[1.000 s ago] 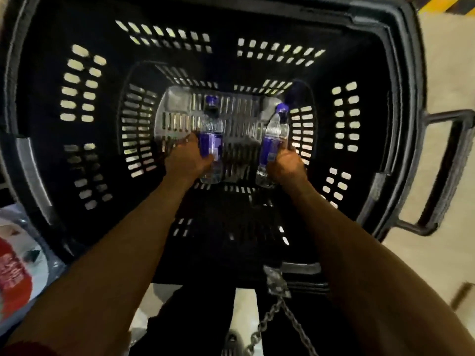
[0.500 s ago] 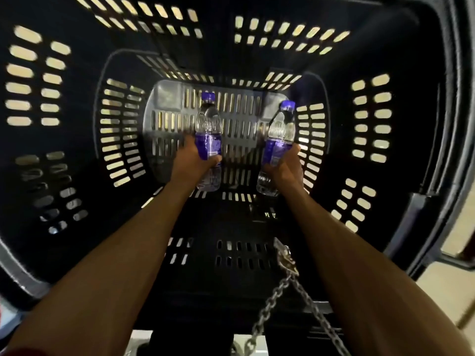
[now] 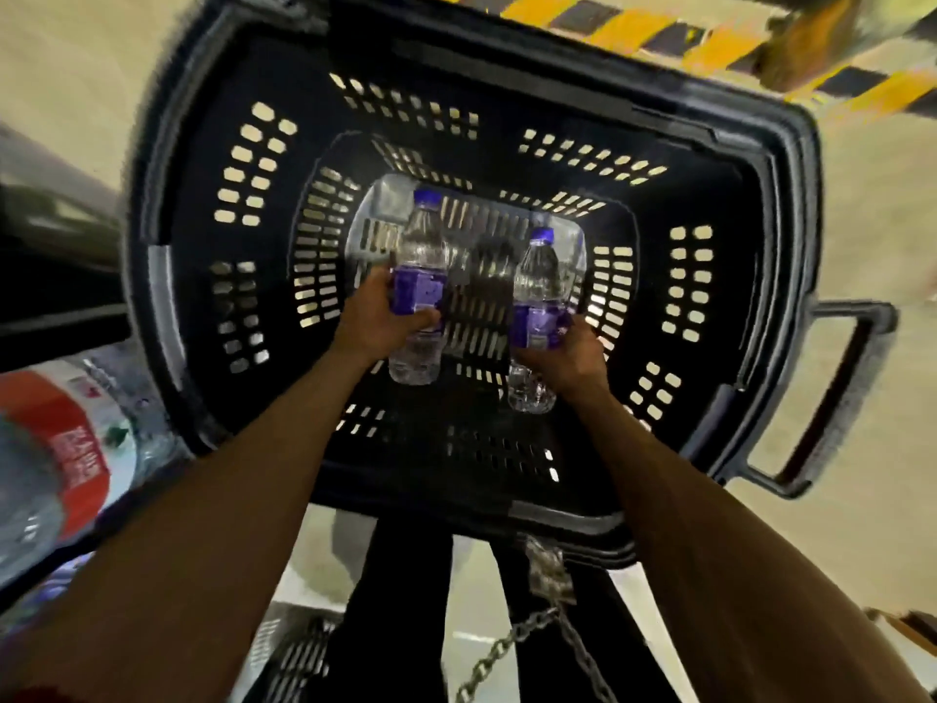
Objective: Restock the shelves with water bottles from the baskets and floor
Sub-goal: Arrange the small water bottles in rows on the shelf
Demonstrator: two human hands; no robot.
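At frame centre, your left hand [image 3: 377, 324] clamps one water bottle [image 3: 418, 276] by its purple label; your right hand [image 3: 568, 355] clamps the second bottle [image 3: 535, 317] likewise. Mid-body grips likely suit lifting both from the black basket [image 3: 213, 159], whose handle [image 3: 831, 398] projects right.

Both our arms stretch into the basket [image 3: 163, 301]; our left hand [image 3: 372, 324] grips a bottle [image 3: 420, 256], our right hand [image 3: 570, 360] a second bottle [image 3: 537, 279], fingers curled round each.
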